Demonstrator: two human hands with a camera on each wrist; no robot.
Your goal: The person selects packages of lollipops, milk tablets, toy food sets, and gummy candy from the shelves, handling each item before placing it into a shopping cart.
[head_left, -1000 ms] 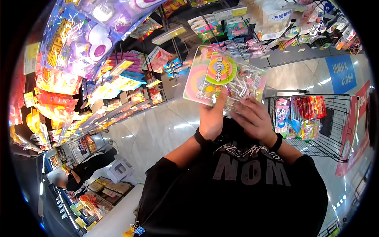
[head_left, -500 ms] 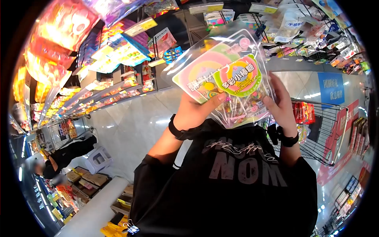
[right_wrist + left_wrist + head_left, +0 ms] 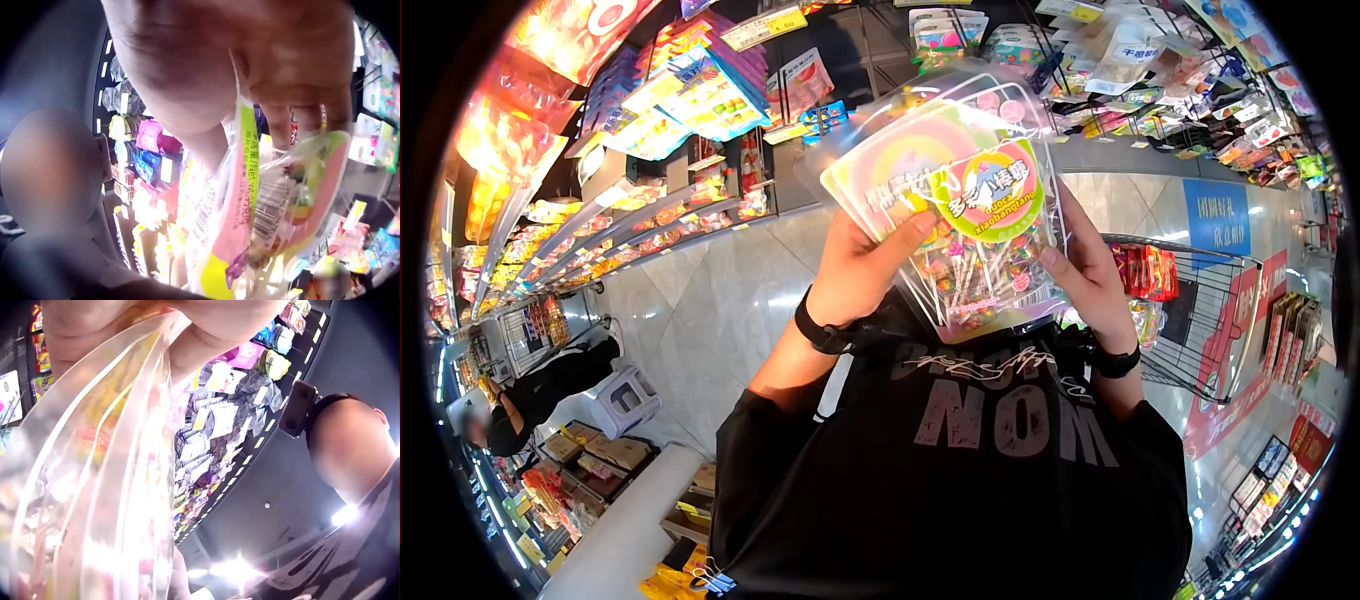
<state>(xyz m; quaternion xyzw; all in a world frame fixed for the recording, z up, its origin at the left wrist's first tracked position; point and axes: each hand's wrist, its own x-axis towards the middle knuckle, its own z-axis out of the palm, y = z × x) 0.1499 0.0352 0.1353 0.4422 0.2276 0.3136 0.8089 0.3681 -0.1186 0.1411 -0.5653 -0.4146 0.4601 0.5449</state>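
Observation:
Clear candy bags (image 3: 985,265) with pink, yellow and green print are held up in front of the chest, at least two of them overlapping. The left hand (image 3: 860,262) grips their left edge, thumb across the front. At the right edge, the right hand (image 3: 1093,278) holds them with its thumb on the front and fingers behind. In the left wrist view the crinkled clear plastic (image 3: 119,487) hangs below the left hand (image 3: 169,325). Barcodes and a weight label show on the bags (image 3: 269,206) under the right hand (image 3: 250,69) in the right wrist view.
A wire shopping cart (image 3: 1200,330) holding red packets (image 3: 1148,272) stands to the right. Racks of hanging snack bags (image 3: 710,95) run along the top and left. Another person (image 3: 535,400) is at the lower left, by a grey-white stool (image 3: 625,400).
The bags have turned so their printed front faces the head camera, and the right hand has moved from their lower front to the right edge. The left hand has shifted left.

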